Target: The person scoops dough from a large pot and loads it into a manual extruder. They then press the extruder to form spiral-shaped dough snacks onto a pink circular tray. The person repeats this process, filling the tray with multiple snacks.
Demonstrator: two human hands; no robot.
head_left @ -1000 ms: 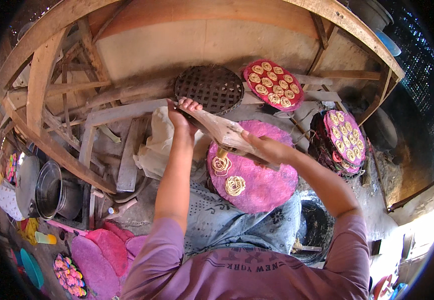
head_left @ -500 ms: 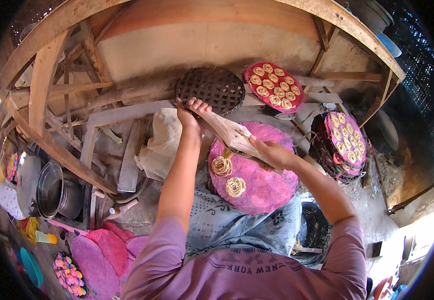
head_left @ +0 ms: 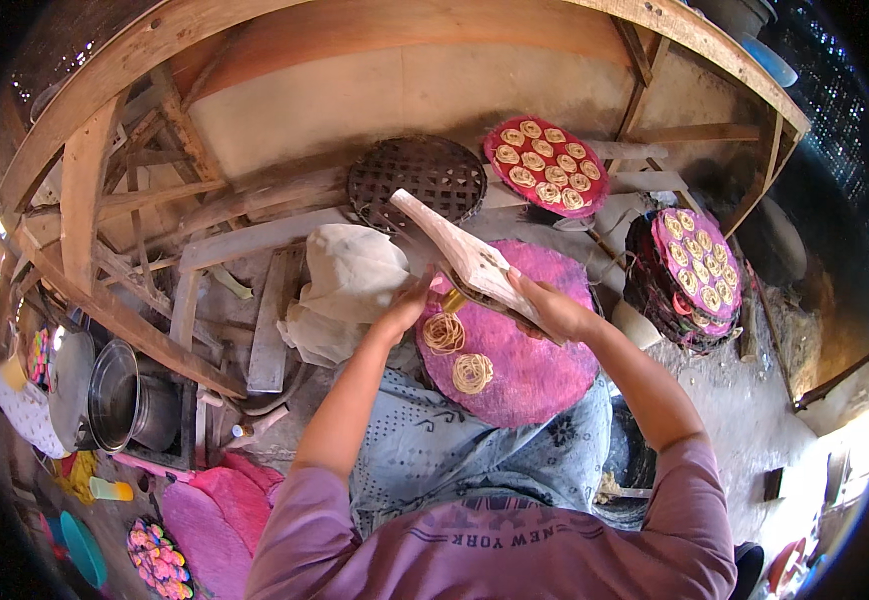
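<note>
My right hand (head_left: 545, 310) grips a pale wooden press (head_left: 475, 255), whose long handle points up and left. A yellowish cylinder (head_left: 455, 298) sits under it. My left hand (head_left: 413, 303) is beside the cylinder, off the handle; its blurred fingertips do not show whether they hold anything. Below the press a round pink mat (head_left: 540, 395) on my lap carries two coils of pale strands (head_left: 472, 372), the upper one directly beneath the cylinder.
Behind are a dark lattice tray (head_left: 417, 170), a red tray (head_left: 579, 146) and a pink-topped stack (head_left: 670, 290), both covered in coils. Left are a cream cloth (head_left: 330, 270), wooden beams (head_left: 90, 190), pots (head_left: 155, 420) and loose pink mats (head_left: 205, 530).
My left hand has let go of the handle's end and dropped down and right to beside the cylinder. My right hand stays on the press.
</note>
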